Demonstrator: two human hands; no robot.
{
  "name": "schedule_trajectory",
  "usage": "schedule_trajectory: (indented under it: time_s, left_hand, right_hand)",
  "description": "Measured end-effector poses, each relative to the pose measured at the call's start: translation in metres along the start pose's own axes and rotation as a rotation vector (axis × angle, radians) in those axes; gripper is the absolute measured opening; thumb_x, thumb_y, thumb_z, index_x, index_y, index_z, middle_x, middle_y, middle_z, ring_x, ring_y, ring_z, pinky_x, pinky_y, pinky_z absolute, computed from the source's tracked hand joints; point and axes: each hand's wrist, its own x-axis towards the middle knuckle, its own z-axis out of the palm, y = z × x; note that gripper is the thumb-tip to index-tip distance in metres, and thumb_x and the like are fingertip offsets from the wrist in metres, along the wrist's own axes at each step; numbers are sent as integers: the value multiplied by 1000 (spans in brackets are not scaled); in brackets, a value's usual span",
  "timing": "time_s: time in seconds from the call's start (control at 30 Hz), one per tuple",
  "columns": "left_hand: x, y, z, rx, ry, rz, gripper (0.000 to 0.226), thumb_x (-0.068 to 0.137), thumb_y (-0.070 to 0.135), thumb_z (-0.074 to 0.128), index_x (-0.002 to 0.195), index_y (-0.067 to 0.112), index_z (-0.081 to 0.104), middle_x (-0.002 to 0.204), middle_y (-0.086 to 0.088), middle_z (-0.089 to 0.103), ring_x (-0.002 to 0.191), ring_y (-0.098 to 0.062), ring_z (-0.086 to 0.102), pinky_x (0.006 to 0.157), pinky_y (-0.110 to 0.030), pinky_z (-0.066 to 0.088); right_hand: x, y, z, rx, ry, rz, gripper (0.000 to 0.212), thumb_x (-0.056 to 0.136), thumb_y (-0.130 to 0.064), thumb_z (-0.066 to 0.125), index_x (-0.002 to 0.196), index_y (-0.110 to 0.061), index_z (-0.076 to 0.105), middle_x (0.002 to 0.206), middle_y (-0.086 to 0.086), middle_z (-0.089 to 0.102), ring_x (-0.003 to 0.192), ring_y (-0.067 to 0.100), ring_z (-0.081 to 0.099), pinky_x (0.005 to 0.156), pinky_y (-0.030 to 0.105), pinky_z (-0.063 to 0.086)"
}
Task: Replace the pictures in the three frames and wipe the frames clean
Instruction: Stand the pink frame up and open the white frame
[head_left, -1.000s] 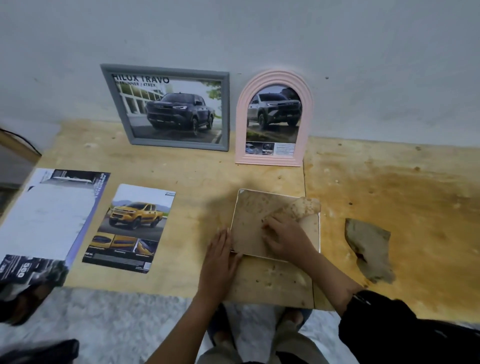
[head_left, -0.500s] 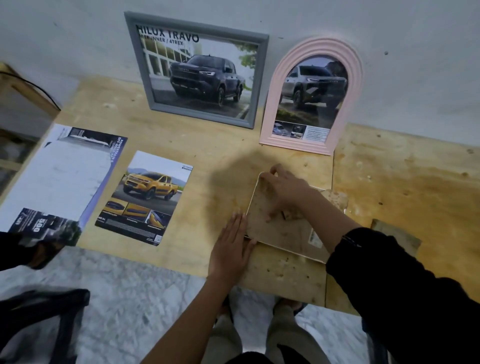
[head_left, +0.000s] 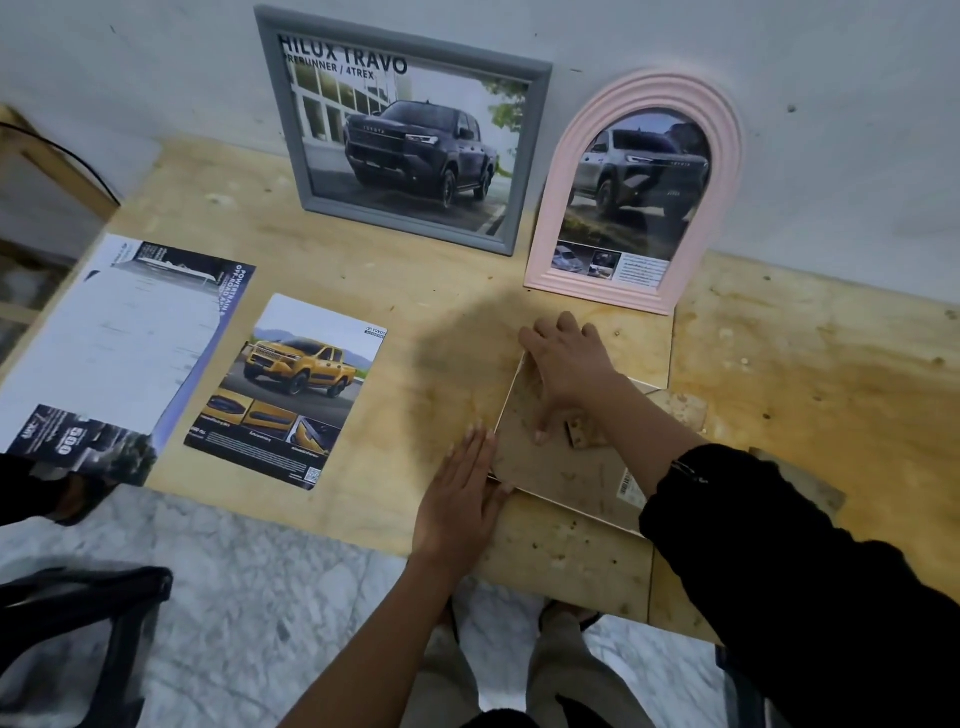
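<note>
Brown fibreboard is all that shows of the third frame (head_left: 561, 467): it lies face-down on the plywood desk (head_left: 457, 291), near the front edge and just in front of the pink arched frame (head_left: 563, 208). The backing is speckled and scuffed, with a thin pale rim along its left edge. A barcode sticker (head_left: 627, 486) sits near its right end and a small metal hinge tab (head_left: 581, 432) near the middle.

Right hand (head_left: 569, 376) lies palm-down on the backing. Its fingers (head_left: 556, 325) are spread and fairly straight, reaching past the far left corner, with the thumb on the board; no grip visible. Left hand (head_left: 460, 501) is flat with fingers straight and together, pressed against the frame's left edge by the near corner.

The pink arched frame leans on the wall and holds a silver pickup print. The grey rectangular frame (head_left: 524, 156) to its left also leans there, holding a dark pickup print titled "HILUX TRAVO".

A loose yellow pickup print (head_left: 291, 389) lies flat left of the hands, with a brochure (head_left: 114, 343) beyond it at the desk's left end. A cloth (head_left: 802, 480) is on the right, mostly hidden by the black sleeve (head_left: 779, 545).
</note>
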Motion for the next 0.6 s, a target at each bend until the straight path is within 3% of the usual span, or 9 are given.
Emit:
schedule_trajectory:
  time_s: [0.17, 0.47, 0.6]
  left_hand:
    - [-2, 0, 1, -6, 2, -5, 61, 97, 51, 29, 144, 13, 30, 151, 0, 30, 140, -7, 19, 113, -24, 16]
    - [-2, 2, 0, -49, 0, -2, 60, 95, 49, 34, 144, 15, 30, 151, 4, 26, 141, -6, 18, 113, -26, 19]
    - [-3, 2, -2, -63, 12, -1, 59, 94, 47, 39, 144, 15, 32, 150, 4, 26, 140, -5, 18, 113, -26, 19]
  right_hand:
    - [-5, 1, 0, 55, 14, -27, 101, 40, -54, 85, 120, -21, 34, 117, 0, 53, 110, 23, 39, 90, 38, 33]
    - [-7, -2, -3, 13, 2, -16, 99, 42, -56, 84, 120, -22, 35, 117, 0, 54, 110, 22, 41, 90, 38, 29]
    - [-8, 5, 3, 201, -44, -50, 87, 47, -47, 87, 116, -21, 40, 113, 1, 49, 103, 20, 42, 86, 35, 30]
